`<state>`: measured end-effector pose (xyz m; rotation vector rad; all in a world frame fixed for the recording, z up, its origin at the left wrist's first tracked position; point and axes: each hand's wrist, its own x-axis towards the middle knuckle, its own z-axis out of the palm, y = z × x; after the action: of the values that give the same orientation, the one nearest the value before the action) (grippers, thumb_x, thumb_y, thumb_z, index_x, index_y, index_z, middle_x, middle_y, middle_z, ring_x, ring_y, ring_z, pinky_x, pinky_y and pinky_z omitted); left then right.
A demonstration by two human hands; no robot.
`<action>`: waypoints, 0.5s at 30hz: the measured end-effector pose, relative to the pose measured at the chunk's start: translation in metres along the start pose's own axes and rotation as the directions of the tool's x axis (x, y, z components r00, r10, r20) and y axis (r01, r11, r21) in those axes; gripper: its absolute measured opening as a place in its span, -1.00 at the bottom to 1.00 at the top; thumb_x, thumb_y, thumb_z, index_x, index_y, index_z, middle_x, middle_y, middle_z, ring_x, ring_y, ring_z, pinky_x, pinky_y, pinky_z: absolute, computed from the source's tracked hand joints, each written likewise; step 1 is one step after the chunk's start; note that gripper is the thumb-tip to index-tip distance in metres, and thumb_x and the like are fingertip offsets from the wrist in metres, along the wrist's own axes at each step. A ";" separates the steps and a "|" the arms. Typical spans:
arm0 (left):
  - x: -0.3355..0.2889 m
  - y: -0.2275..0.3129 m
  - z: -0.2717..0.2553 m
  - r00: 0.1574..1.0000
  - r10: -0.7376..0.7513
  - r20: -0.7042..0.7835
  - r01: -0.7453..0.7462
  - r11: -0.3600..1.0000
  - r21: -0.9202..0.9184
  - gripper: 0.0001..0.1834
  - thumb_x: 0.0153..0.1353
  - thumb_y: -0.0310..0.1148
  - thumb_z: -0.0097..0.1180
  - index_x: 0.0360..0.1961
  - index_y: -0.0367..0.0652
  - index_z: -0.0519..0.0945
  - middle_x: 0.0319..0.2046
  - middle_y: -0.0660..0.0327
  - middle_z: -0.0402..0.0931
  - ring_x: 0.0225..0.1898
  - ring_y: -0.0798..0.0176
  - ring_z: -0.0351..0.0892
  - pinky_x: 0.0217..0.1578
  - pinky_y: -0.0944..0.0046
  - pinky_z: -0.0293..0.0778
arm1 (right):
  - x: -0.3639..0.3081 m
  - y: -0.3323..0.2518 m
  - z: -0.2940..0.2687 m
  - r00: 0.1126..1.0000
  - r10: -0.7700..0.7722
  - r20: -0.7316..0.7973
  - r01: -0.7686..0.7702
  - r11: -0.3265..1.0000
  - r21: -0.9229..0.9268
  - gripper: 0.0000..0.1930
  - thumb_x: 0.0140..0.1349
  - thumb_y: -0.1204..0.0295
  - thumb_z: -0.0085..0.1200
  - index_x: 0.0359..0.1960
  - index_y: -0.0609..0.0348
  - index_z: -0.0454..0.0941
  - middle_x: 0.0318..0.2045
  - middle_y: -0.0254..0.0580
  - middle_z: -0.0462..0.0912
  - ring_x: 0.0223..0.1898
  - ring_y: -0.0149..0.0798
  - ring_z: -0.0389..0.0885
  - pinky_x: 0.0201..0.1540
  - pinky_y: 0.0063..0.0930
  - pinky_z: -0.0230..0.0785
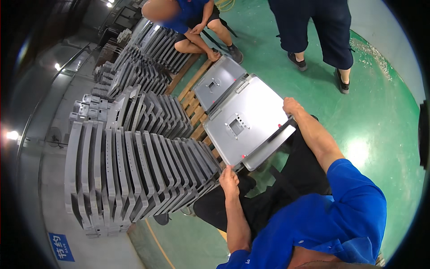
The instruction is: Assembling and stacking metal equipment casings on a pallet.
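In front of me lies a silver sheet-metal panel (264, 110) with a square opening in its middle, small holes around it and small red pieces near its near corners. My left hand (230, 181) is closed at the panel's near left corner. My right hand (292, 106) grips its right edge, the fingers partly hidden under the rim. Beneath the near edge shows another light metal surface (271, 148). Directly beyond sits a similar silver panel (215, 87), and the two stand close side by side.
Tall stacks of grey metal panels (134, 161) stand on the left, with further stacks behind. A wooden pallet (193, 107) lies under the panels. A seated person (188, 22) touches the far panel; another person (313, 27) stands at the far right on the green floor (371, 116).
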<state>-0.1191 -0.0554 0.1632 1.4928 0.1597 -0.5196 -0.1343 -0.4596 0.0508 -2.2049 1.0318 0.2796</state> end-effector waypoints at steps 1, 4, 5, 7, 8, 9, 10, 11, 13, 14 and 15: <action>0.005 0.000 0.001 1.000 -0.008 -0.002 0.008 1.000 0.000 -0.63 0.32 -0.12 0.10 -0.24 -0.30 0.53 -0.69 0.49 0.04 -0.72 0.58 -0.01 -0.73 0.51 -0.09 | 0.001 -0.002 0.002 1.000 0.004 0.014 -0.004 1.000 0.005 -0.65 0.15 0.43 0.01 -0.06 0.38 0.52 -0.05 0.26 0.57 0.00 0.13 0.57 0.08 -0.16 0.44; 0.021 0.006 0.014 0.999 -0.025 0.021 0.026 0.998 -0.049 -0.64 0.33 -0.13 0.08 -0.24 -0.30 0.53 -0.69 0.49 0.03 -0.72 0.58 -0.01 -0.73 0.51 -0.10 | 0.015 0.003 0.003 0.999 0.043 -0.014 -0.043 0.999 -0.003 -0.63 0.15 0.37 0.05 -0.05 0.36 0.52 -0.06 0.25 0.58 -0.02 0.13 0.59 0.07 -0.16 0.44; 0.026 0.010 0.023 0.999 -0.020 0.051 0.022 0.998 -0.052 -0.64 0.33 -0.14 0.08 -0.25 -0.30 0.53 -0.69 0.49 0.04 -0.72 0.58 0.00 -0.73 0.51 -0.09 | 0.023 0.009 0.001 0.997 0.061 -0.036 -0.061 0.998 -0.009 -0.62 0.15 0.35 0.06 -0.05 0.35 0.52 -0.06 0.25 0.58 -0.03 0.12 0.59 0.06 -0.15 0.45; 0.030 0.024 0.025 0.998 -0.016 0.062 0.018 0.999 -0.045 -0.65 0.34 -0.15 0.06 -0.25 -0.30 0.52 -0.70 0.49 0.04 -0.72 0.58 0.00 -0.73 0.52 -0.09 | 0.021 -0.003 0.005 0.995 0.096 0.008 -0.097 0.994 0.058 -0.59 0.19 0.34 0.03 0.02 0.35 0.47 -0.02 0.26 0.55 0.04 0.15 0.55 0.10 -0.11 0.41; 0.032 0.031 0.022 0.998 -0.003 0.070 0.005 1.000 -0.030 -0.65 0.35 -0.15 0.05 -0.25 -0.30 0.52 -0.70 0.49 0.05 -0.72 0.58 0.00 -0.74 0.52 -0.09 | 0.019 -0.012 0.005 0.993 0.113 0.032 -0.115 0.989 0.093 -0.58 0.21 0.33 0.01 0.05 0.35 0.44 0.01 0.27 0.54 0.07 0.17 0.52 0.13 -0.09 0.39; 0.035 0.040 0.022 0.996 0.010 0.090 -0.008 1.000 -0.016 -0.65 0.35 -0.15 0.04 -0.24 -0.30 0.52 -0.70 0.50 0.05 -0.73 0.59 0.00 -0.74 0.53 -0.09 | 0.020 -0.017 0.003 0.994 0.109 0.029 -0.111 0.991 0.076 -0.56 0.22 0.31 0.02 0.07 0.34 0.42 0.02 0.27 0.53 0.08 0.17 0.52 0.13 -0.08 0.39; 0.038 0.048 0.021 0.994 0.018 0.109 -0.018 1.000 0.000 -0.65 0.35 -0.16 0.03 -0.24 -0.30 0.52 -0.71 0.50 0.05 -0.73 0.59 0.00 -0.74 0.53 -0.09 | 0.022 -0.018 0.003 0.994 0.107 0.031 -0.109 0.992 0.060 -0.54 0.22 0.28 0.03 0.09 0.34 0.40 0.03 0.27 0.52 0.08 0.17 0.51 0.13 -0.08 0.38; 0.042 0.057 0.021 0.992 0.034 0.124 -0.033 0.999 -0.008 -0.66 0.35 -0.16 0.04 -0.25 -0.29 0.52 -0.72 0.50 0.06 -0.74 0.59 0.00 -0.75 0.54 -0.09 | 0.024 -0.020 0.004 0.994 0.106 0.033 -0.108 0.993 0.044 -0.51 0.23 0.26 0.04 0.10 0.33 0.38 0.04 0.27 0.51 0.09 0.17 0.50 0.13 -0.07 0.38; 0.053 0.070 0.024 0.988 0.052 0.143 -0.047 0.998 -0.033 -0.66 0.35 -0.16 0.04 -0.26 -0.29 0.53 -0.71 0.50 0.06 -0.74 0.60 -0.01 -0.75 0.54 -0.09 | 0.034 -0.018 0.006 0.994 0.107 0.010 -0.108 0.993 0.052 -0.53 0.23 0.26 0.03 0.09 0.33 0.39 0.03 0.27 0.51 0.08 0.18 0.51 0.12 -0.07 0.38; 0.061 0.074 0.025 0.987 0.060 0.152 -0.053 0.998 -0.046 -0.66 0.35 -0.16 0.04 -0.26 -0.29 0.53 -0.71 0.50 0.06 -0.74 0.60 -0.01 -0.75 0.53 -0.09 | 0.039 -0.017 0.007 0.994 0.109 0.000 -0.108 0.993 0.056 -0.53 0.22 0.27 0.03 0.09 0.33 0.40 0.02 0.28 0.52 0.08 0.18 0.51 0.12 -0.06 0.38; 0.071 0.077 0.025 0.994 0.063 0.094 -0.061 0.998 -0.023 -0.66 0.35 -0.16 0.04 -0.28 -0.29 0.53 -0.71 0.50 0.07 -0.74 0.61 0.00 -0.76 0.53 -0.09 | 0.045 -0.016 0.010 0.994 0.104 -0.039 -0.101 0.993 0.064 -0.55 0.21 0.28 0.02 0.06 0.34 0.41 -0.01 0.30 0.53 0.05 0.20 0.52 0.10 -0.06 0.39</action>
<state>-0.0296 -0.0963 0.2059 1.4456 0.0439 -0.5363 -0.0917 -0.4721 0.0307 -2.1138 1.1639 0.2444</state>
